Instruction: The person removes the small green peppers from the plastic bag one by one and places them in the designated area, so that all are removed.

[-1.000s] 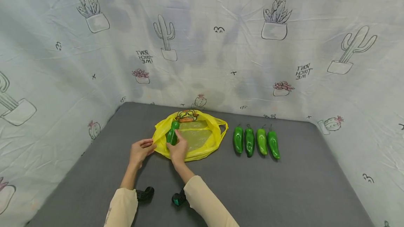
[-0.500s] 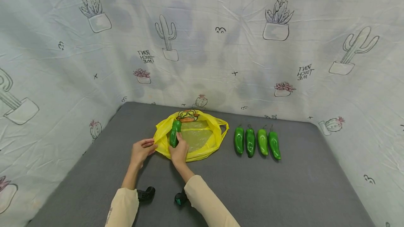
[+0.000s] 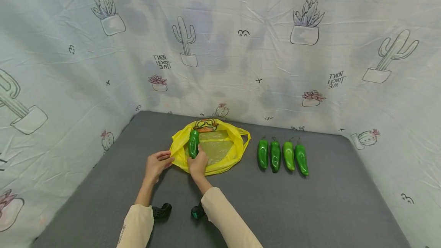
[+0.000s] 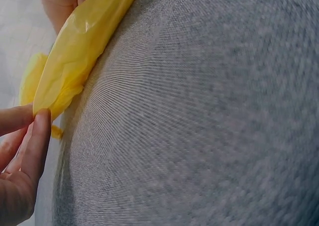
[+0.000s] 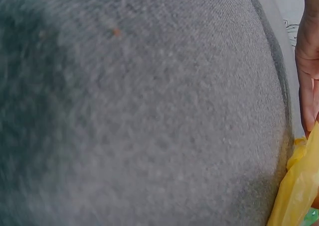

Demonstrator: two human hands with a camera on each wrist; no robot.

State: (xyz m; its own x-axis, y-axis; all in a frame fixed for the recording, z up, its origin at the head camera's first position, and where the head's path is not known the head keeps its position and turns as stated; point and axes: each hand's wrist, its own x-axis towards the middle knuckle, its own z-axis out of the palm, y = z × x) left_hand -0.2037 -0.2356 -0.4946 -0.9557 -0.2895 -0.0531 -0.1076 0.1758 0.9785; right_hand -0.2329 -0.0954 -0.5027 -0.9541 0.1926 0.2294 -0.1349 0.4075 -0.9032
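A yellow plastic bag point(image 3: 237, 152) lies with its mouth spread wide at the back of the grey table. My left hand point(image 3: 155, 167) pinches the left edge of that mouth between thumb and fingers; the left wrist view shows the thin bag rim point(image 4: 47, 89) caught at the fingertips. Inside the bag's opening, at its left side, is a glossy green pepper point(image 3: 194, 141) pointing away from me. My right hand point(image 3: 198, 164) reaches over the near rim and holds the pepper's near end between thumb and fingers.
To the right of the bag several more green peppers point(image 3: 275, 156) lie side by side in a row, stems away from me. A light cloth with cactus drawings point(image 3: 222, 49) hangs behind and beside the grey table point(image 3: 310, 209).
The pepper in my right hand has turned straighter and shifted slightly away from me within the bag. My left hand keeps its pinch on the rim. The head view has drifted a little.
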